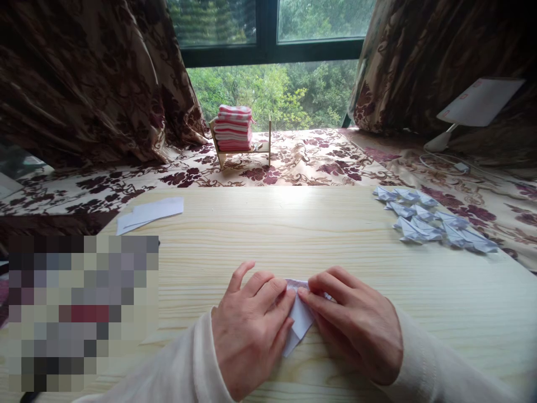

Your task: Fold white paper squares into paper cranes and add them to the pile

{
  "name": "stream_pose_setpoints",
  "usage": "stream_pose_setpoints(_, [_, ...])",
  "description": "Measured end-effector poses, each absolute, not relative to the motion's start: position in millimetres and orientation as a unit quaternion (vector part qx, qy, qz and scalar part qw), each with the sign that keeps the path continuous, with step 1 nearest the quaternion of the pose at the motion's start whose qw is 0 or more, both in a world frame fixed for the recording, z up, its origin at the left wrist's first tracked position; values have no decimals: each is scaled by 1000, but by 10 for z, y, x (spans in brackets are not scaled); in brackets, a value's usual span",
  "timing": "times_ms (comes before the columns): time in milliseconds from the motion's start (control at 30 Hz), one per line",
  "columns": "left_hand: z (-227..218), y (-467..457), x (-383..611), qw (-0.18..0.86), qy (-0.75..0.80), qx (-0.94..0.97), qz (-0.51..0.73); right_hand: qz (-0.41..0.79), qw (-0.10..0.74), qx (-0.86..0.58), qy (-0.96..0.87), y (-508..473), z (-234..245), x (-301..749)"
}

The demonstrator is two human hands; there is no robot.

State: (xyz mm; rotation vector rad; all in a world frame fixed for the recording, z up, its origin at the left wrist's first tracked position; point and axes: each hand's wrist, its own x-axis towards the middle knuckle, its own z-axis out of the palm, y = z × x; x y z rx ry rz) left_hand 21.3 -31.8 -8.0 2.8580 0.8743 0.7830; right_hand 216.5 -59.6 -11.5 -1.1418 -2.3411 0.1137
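Paper lengthwise near-far, point nearward.

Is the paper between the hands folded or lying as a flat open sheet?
Folded. The white paper shows creased, pointed flaps between the left hand and right hand, both holding it down on the wooden table.

One cam only, head-worn: looks fwd & down across the surface, close over left hand & right hand, facing window at far end.
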Motion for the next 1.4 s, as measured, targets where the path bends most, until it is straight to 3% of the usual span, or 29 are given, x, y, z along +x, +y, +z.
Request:
stream_pose_setpoints(267, [-116,-346,252,-5,285,922,261,61,290,-415,-860,-661,-183,2288])
stream_pose_setpoints(767, [-105,-319,233,-21,262,933,247,-72,247,-373,-891,-651,-196,2311])
stream_pose_setpoints(1400, [-141,-305,189,5,245,933,263,-6,235,-416,-879,-700,-145,2416])
